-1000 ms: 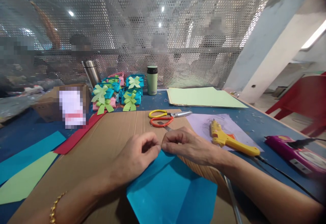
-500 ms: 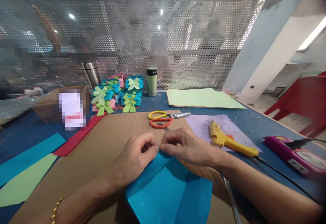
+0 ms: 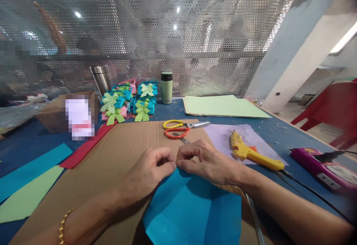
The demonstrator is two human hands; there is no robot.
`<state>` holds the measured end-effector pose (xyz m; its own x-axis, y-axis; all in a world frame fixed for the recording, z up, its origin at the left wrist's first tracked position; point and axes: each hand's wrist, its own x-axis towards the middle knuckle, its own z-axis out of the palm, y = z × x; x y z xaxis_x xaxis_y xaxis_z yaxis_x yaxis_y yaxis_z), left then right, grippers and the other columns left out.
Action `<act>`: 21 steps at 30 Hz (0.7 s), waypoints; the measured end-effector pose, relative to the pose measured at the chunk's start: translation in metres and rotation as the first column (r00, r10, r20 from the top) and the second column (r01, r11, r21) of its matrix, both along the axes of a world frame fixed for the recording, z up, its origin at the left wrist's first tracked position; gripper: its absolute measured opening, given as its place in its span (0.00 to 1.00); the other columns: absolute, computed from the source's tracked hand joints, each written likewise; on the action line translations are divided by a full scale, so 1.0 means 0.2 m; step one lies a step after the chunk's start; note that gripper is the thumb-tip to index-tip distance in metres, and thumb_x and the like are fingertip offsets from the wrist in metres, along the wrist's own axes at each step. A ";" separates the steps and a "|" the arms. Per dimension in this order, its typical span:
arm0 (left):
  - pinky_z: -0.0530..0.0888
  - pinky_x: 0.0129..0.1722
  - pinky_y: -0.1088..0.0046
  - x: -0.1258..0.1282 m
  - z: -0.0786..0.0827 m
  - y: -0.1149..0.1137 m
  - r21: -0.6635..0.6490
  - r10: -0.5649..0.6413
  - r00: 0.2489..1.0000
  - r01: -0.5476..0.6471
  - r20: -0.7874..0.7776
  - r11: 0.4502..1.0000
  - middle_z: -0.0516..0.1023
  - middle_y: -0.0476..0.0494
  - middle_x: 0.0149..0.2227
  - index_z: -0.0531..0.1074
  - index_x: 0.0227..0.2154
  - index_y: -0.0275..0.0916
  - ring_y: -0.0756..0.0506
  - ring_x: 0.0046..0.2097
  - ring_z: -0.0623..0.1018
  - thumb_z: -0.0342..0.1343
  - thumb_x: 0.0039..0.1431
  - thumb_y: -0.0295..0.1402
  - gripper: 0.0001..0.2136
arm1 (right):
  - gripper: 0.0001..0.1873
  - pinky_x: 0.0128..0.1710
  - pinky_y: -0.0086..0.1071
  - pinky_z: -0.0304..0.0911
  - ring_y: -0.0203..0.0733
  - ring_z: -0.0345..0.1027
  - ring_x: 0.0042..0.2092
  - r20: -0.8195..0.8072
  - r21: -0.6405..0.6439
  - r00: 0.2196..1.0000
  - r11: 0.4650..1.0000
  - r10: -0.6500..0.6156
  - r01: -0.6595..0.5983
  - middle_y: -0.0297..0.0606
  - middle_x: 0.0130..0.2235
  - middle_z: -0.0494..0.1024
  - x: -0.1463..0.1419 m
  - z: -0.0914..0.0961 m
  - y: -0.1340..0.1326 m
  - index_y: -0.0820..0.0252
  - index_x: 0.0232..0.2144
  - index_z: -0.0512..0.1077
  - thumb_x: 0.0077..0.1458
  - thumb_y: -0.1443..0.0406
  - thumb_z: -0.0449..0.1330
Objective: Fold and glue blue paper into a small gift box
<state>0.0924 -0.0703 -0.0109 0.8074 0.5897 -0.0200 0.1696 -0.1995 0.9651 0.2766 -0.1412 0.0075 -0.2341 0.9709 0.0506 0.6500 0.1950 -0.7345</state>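
A blue sheet of folded paper (image 3: 192,209) is held up over a cardboard sheet (image 3: 119,155). My left hand (image 3: 156,167) pinches its top edge between thumb and forefinger. Right beside it, my right hand (image 3: 199,161) pinches the same edge, the fingertips of both hands nearly touching. Creases run down the paper, and its lower part leaves the view. Just beyond my hands lie scissors (image 3: 177,129) with one yellow and one red handle loop. A yellow glue gun (image 3: 252,155) rests to the right on a lilac sheet (image 3: 220,135).
Blue and pink paper bags with green bows (image 3: 143,105) stand at the back, near a green tumbler (image 3: 166,89) and a steel flask (image 3: 99,79). Pale green sheets (image 3: 225,106) lie back right. A purple power strip (image 3: 320,170) is at the right; coloured strips (image 3: 36,170) lie left.
The blue paper has shifted slightly to the right and its face is turned more toward me. Both hands keep their pinch at its top edge.
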 end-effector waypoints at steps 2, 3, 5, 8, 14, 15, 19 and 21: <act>0.58 0.25 0.76 0.00 0.00 0.00 -0.041 0.014 1.000 -0.014 0.009 0.999 0.62 0.55 0.22 0.66 0.23 0.37 0.53 0.26 0.62 0.55 0.57 0.29 0.08 | 0.11 0.24 0.27 0.49 0.31 0.54 0.26 -0.025 -0.012 1.000 1.000 0.005 -0.005 0.28 0.23 0.63 0.01 0.00 0.00 0.61 0.23 0.67 0.56 0.64 0.56; 0.58 0.24 0.76 0.00 -0.01 0.00 -0.051 0.022 1.000 -0.021 0.014 0.998 0.62 0.55 0.22 0.66 0.23 0.37 0.53 0.26 0.62 0.55 0.58 0.30 0.08 | 0.11 0.23 0.27 0.48 0.31 0.53 0.26 -0.040 -0.019 0.999 1.000 0.008 -0.009 0.27 0.23 0.61 0.01 -0.01 0.01 0.61 0.23 0.66 0.57 0.63 0.56; 0.57 0.25 0.76 0.00 -0.02 0.00 -0.028 0.031 0.999 -0.030 0.018 0.999 0.62 0.55 0.23 0.67 0.24 0.37 0.53 0.27 0.62 0.55 0.59 0.32 0.09 | 0.14 0.24 0.28 0.48 0.31 0.51 0.26 -0.045 -0.012 0.999 1.000 0.017 -0.018 0.27 0.23 0.59 0.03 -0.01 0.01 0.60 0.22 0.63 0.59 0.62 0.54; 0.58 0.25 0.75 0.00 -0.03 0.00 0.079 0.042 0.999 -0.043 0.017 0.996 0.64 0.54 0.23 0.68 0.24 0.37 0.52 0.28 0.63 0.54 0.62 0.36 0.11 | 0.18 0.27 0.29 0.50 0.32 0.53 0.27 0.007 0.036 1.000 0.999 0.027 -0.027 0.29 0.24 0.59 0.05 -0.02 0.02 0.60 0.21 0.59 0.62 0.62 0.49; 0.58 0.25 0.75 0.00 -0.01 0.00 0.087 0.056 0.998 -0.052 -0.041 0.995 0.64 0.54 0.22 0.67 0.23 0.37 0.52 0.27 0.63 0.55 0.60 0.33 0.11 | 0.13 0.25 0.29 0.47 0.32 0.54 0.26 0.042 -0.020 0.999 0.999 0.031 -0.030 0.28 0.23 0.62 0.04 0.00 0.02 0.61 0.22 0.64 0.58 0.63 0.54; 0.58 0.25 0.75 0.00 0.00 0.00 0.047 0.044 0.998 -0.042 -0.041 0.998 0.63 0.54 0.23 0.67 0.23 0.37 0.52 0.27 0.63 0.55 0.60 0.34 0.11 | 0.13 0.25 0.29 0.47 0.32 0.54 0.26 0.048 -0.019 0.998 0.999 0.028 -0.027 0.28 0.23 0.62 0.04 0.01 0.02 0.61 0.21 0.64 0.57 0.64 0.54; 0.57 0.25 0.75 0.01 -0.01 0.01 -0.079 -0.012 1.000 0.012 -0.003 0.997 0.60 0.54 0.22 0.65 0.24 0.38 0.52 0.26 0.61 0.53 0.62 0.37 0.13 | 0.13 0.25 0.29 0.47 0.32 0.54 0.26 0.038 -0.033 0.999 0.999 0.037 -0.036 0.28 0.22 0.61 0.03 0.02 0.01 0.61 0.20 0.63 0.56 0.65 0.54; 0.57 0.25 0.75 0.00 -0.02 0.01 -0.043 -0.054 0.998 0.056 0.032 0.998 0.60 0.54 0.23 0.66 0.24 0.38 0.52 0.27 0.61 0.55 0.61 0.40 0.14 | 0.14 0.24 0.30 0.46 0.31 0.53 0.25 0.001 -0.060 0.998 0.996 0.058 -0.058 0.27 0.21 0.60 0.02 0.02 0.00 0.60 0.19 0.62 0.56 0.65 0.55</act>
<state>0.0927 -0.0676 -0.0154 0.8393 0.5433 -0.0192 0.1293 -0.1652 0.9777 0.2813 -0.1411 0.0116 -0.2904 0.9569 -0.0080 0.6406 0.1882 -0.7444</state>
